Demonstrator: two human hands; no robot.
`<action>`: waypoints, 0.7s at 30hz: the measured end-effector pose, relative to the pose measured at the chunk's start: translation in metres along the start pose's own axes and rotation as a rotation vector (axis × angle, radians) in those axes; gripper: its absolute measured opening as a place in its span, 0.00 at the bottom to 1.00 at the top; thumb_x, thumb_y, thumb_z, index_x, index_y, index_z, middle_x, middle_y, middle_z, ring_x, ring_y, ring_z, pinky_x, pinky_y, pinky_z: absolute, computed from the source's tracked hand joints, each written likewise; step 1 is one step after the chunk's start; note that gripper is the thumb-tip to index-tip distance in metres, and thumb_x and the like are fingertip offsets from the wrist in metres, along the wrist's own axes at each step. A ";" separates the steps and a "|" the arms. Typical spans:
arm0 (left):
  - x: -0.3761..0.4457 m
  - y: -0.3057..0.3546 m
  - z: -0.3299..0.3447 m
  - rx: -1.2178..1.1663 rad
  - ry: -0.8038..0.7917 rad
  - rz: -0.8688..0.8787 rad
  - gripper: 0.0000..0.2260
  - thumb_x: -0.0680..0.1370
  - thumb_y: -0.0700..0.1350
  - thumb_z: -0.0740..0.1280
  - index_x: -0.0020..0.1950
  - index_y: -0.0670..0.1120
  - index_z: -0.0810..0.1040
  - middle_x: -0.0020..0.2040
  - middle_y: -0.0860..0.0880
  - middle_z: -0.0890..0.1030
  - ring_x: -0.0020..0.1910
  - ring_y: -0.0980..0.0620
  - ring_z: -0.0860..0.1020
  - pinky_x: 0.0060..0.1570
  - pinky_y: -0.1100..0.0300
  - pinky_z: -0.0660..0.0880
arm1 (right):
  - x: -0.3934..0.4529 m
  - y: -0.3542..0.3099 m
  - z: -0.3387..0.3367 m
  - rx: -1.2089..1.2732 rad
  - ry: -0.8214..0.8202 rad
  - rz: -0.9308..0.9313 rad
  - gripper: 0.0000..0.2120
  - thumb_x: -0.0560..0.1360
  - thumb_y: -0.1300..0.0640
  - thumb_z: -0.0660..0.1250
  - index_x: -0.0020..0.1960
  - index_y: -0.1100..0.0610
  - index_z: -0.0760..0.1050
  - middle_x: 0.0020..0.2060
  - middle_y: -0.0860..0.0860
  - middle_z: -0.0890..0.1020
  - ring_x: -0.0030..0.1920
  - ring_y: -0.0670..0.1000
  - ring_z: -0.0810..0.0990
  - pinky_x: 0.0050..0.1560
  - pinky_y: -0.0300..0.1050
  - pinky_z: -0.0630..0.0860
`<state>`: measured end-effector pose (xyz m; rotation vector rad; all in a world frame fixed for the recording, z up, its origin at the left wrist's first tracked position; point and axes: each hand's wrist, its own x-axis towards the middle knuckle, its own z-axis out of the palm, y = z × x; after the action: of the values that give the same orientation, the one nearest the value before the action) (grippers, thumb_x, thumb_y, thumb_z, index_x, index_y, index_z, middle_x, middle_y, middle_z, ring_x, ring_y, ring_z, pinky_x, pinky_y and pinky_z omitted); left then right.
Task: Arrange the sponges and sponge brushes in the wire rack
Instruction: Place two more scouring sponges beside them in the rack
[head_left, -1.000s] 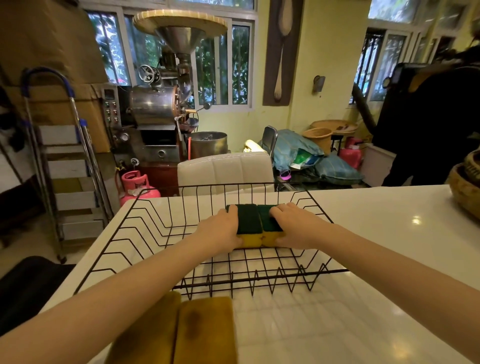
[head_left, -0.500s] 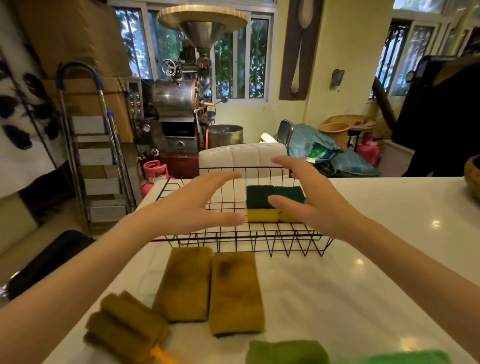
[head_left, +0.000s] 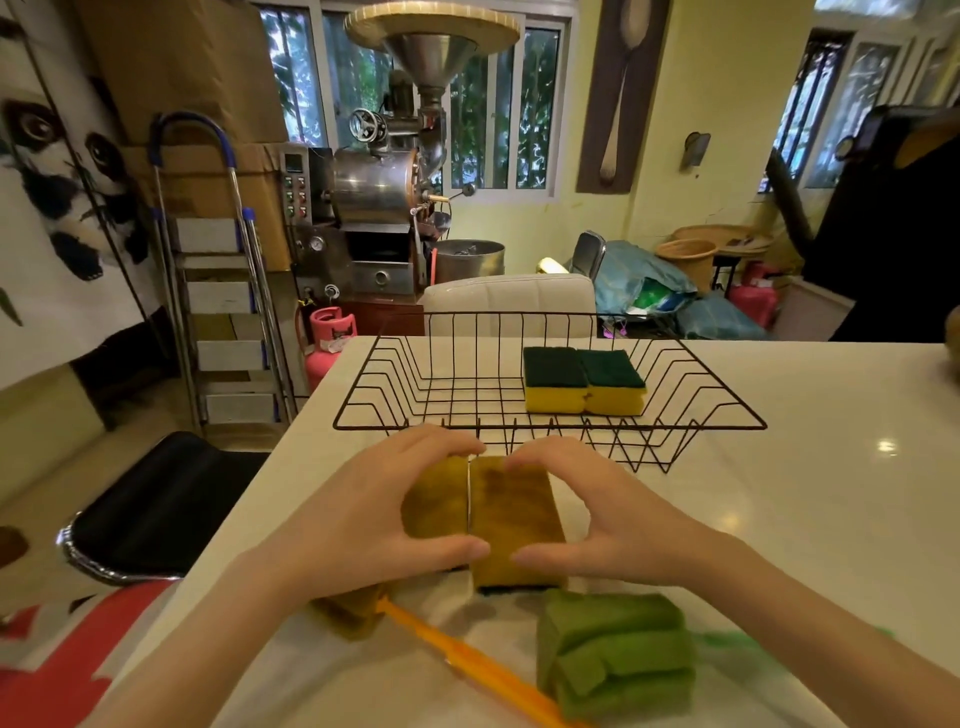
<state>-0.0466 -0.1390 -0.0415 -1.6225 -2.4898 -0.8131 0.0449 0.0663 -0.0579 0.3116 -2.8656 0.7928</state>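
A black wire rack (head_left: 405, 384) stands on the white table (head_left: 810, 499). Two yellow sponges with dark green tops (head_left: 584, 379) lie side by side inside it, right of centre. In front of the rack two brownish-yellow sponges (head_left: 511, 512) lie side by side. My left hand (head_left: 374, 525) curls around the left one, my right hand (head_left: 613, 519) around the right one, thumbs and fingers touching their ends. Nearer me lie a sponge brush with an orange handle (head_left: 467, 660) and a green sponge brush (head_left: 618, 654).
A white chair back (head_left: 509, 301) stands just behind the rack. Left of the table are a black stool (head_left: 161, 504), a stepladder (head_left: 223, 291), a pink gas cylinder (head_left: 327, 338) and a metal roasting machine (head_left: 384, 192). A person in dark clothes (head_left: 898, 234) stands far right.
Both hands let go of the green-topped sponges in the rack, drew back toward me and closed around the two brownish-yellow sponges in front of it. The view tilted down.
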 end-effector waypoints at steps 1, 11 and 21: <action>-0.001 -0.002 0.003 0.060 -0.024 0.013 0.29 0.65 0.65 0.67 0.63 0.64 0.64 0.61 0.65 0.70 0.60 0.68 0.66 0.58 0.74 0.63 | 0.002 0.002 0.002 -0.007 -0.034 0.015 0.31 0.64 0.38 0.70 0.64 0.40 0.63 0.62 0.38 0.67 0.63 0.38 0.64 0.64 0.40 0.67; -0.008 -0.018 0.018 0.243 -0.200 -0.092 0.33 0.64 0.70 0.55 0.68 0.62 0.59 0.72 0.59 0.57 0.69 0.60 0.57 0.65 0.64 0.60 | 0.007 0.013 0.012 -0.075 -0.139 0.080 0.36 0.61 0.42 0.75 0.63 0.39 0.60 0.70 0.40 0.58 0.68 0.43 0.58 0.68 0.43 0.62; -0.009 -0.012 0.020 0.263 -0.268 -0.123 0.32 0.72 0.58 0.64 0.69 0.69 0.48 0.74 0.58 0.48 0.70 0.55 0.55 0.61 0.61 0.68 | -0.004 0.015 -0.001 0.586 0.170 0.346 0.27 0.56 0.34 0.62 0.49 0.49 0.74 0.46 0.49 0.80 0.46 0.48 0.81 0.37 0.38 0.80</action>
<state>-0.0479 -0.1409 -0.0666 -1.5906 -2.7546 -0.2714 0.0450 0.0803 -0.0648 -0.1936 -2.4973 1.6310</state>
